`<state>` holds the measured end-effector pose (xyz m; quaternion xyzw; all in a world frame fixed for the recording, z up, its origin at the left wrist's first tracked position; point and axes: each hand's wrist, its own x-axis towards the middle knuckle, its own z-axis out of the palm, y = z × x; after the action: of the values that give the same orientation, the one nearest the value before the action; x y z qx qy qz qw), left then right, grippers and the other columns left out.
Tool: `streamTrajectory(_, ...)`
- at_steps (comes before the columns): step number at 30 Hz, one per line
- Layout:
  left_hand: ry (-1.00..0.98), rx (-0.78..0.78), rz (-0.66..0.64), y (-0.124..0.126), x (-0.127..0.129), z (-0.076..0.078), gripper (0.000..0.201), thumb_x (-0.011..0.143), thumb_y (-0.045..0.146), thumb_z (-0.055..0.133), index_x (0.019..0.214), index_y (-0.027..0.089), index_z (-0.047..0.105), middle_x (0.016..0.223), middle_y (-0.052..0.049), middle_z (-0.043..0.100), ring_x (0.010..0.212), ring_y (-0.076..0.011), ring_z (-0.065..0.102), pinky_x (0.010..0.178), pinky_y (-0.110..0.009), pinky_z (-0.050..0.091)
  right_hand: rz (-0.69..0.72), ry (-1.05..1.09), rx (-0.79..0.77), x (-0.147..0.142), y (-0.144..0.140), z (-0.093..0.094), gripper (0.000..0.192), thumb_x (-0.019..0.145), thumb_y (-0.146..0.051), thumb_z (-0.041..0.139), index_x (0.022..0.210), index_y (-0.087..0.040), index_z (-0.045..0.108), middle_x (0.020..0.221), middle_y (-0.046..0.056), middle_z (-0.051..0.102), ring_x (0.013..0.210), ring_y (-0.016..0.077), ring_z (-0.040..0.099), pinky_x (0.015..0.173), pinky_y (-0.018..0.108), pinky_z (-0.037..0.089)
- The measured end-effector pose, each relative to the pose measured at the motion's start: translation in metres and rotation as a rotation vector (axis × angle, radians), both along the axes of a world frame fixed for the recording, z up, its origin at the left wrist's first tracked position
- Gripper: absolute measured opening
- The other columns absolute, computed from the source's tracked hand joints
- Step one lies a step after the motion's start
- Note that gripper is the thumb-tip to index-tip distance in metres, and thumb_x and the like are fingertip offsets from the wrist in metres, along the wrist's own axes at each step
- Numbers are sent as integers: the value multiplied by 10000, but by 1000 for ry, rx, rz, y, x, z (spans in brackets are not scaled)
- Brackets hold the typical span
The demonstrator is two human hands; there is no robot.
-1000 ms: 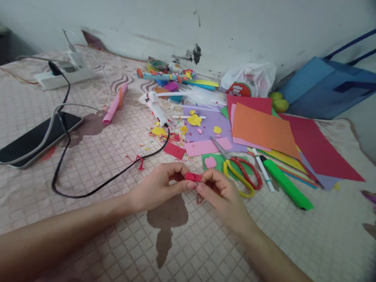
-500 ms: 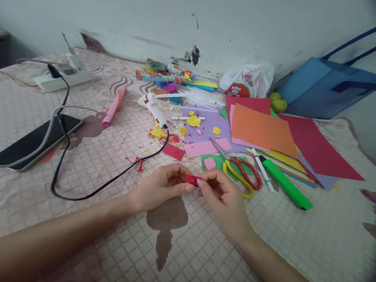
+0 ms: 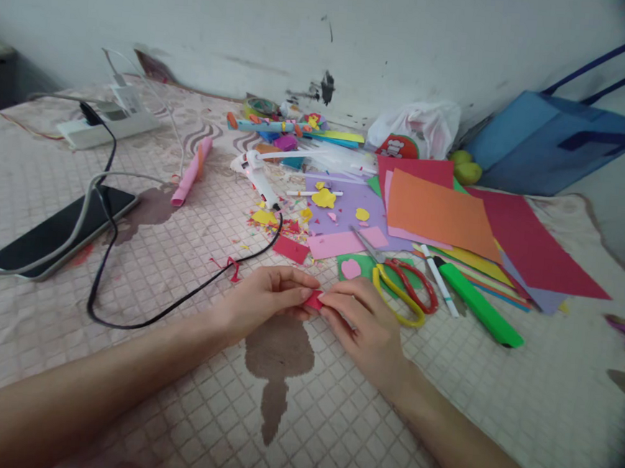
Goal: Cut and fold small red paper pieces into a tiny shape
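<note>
Smudged pale wall, diamond-patterned tablecloth, hands pinching red piece

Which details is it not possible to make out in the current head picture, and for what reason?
All in the head view:
- Red piece: full shape, partly covered by the left hand and right hand.
- White plastic bag: contents, hidden by its crumpled plastic.
- Grey cable: far end, cut off by the left edge.
- Scraps: individual shapes, too small.
</note>
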<state>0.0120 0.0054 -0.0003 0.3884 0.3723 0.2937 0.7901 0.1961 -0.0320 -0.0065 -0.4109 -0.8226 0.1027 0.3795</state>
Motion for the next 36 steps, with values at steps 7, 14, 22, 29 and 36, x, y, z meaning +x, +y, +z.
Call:
streamTrajectory(7, 78, 140, -54, 2, -1, -2, 194, 776, 202, 652, 943, 112, 612, 822, -39, 678, 692, -93, 630, 682, -230, 494, 32, 38, -56, -1, 2, -2, 167, 871, -137, 510, 932, -238, 629, 894, 53, 585, 856, 194, 549, 733, 361, 479)
streamTrajectory(14, 196, 342, -99, 2, -3, -4, 222, 782, 194, 604, 992, 123, 588, 849, -51, 680, 742, -123, 629, 696, -255, 491, 55, 71, -108, -3, 0, -4, 140, 873, -145, 518, 933, -234, 607, 1007, 66, 583, 962, 201, 559, 826, 375, 475)
streamTrajectory(22, 238, 440, -106, 1, -2, -2, 262, 784, 183, 572, 1038, 120, 559, 936, -85, 677, 836, -166, 640, 752, -306, 500, 22, 108, -210, -6, -1, -3, 135, 869, -148, 512, 918, -236, 602, 948, 55, 600, 908, 198, 585, 802, 364, 488)
streamTrajectory(29, 235, 347, -117, 3, -5, -4, 204, 778, 221, 605, 954, 131, 556, 813, -50, 676, 701, -130, 626, 658, -265, 498, 22, 140, -230, -7, -1, -2, 124, 861, -147, 530, 896, -242, 600, 947, 50, 588, 917, 195, 571, 796, 356, 474)
streamTrajectory(36, 263, 443, -126, 0, -2, 3, 133, 807, 242, 583, 834, 112, 586, 744, -30, 625, 667, -108, 575, 642, -243, 472, 1, 311, -535, -7, 0, 1, 63, 845, -159, 549, 835, -211, 582, 831, 21, 590, 783, 163, 565, 696, 299, 458)
